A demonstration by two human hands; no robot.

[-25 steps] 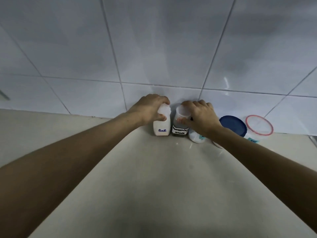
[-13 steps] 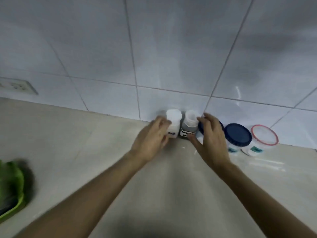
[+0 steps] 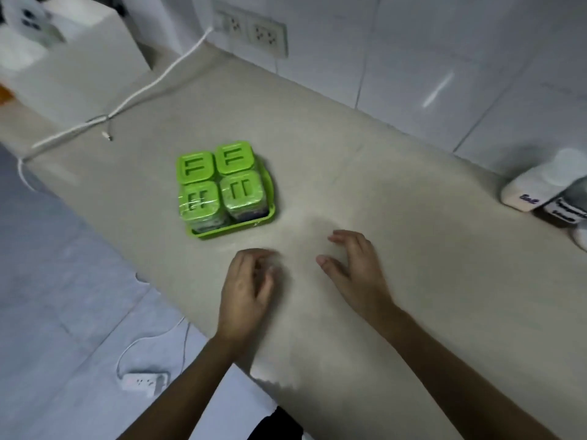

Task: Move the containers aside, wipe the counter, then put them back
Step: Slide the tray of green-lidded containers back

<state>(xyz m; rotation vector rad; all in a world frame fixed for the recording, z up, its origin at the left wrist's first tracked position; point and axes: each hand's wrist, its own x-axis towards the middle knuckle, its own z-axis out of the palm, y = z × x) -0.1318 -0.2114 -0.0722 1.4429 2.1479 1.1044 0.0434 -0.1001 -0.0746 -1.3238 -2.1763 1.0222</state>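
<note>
A green tray [image 3: 268, 189] holding several green-lidded containers [image 3: 219, 181] sits on the beige counter [image 3: 381, 192], left of centre. My left hand [image 3: 246, 292] hovers just in front of the tray with fingers loosely curled, holding nothing. My right hand [image 3: 357, 268] is beside it, fingers spread, empty. At the far right against the tiled wall stand the white salt bottle [image 3: 536, 185] and the seasoning sauce bottle [image 3: 568, 206], partly cut off by the frame edge.
A white appliance [image 3: 60, 58] stands at the back left, with a white cable [image 3: 143, 90] running across the counter to wall sockets [image 3: 254, 33]. The counter's front edge runs diagonally; below it a power strip [image 3: 144, 382] lies on the floor.
Both hands let go of the salt and sauce bottles and pulled away from the wall. The view swung left, bringing the green tray into sight.
</note>
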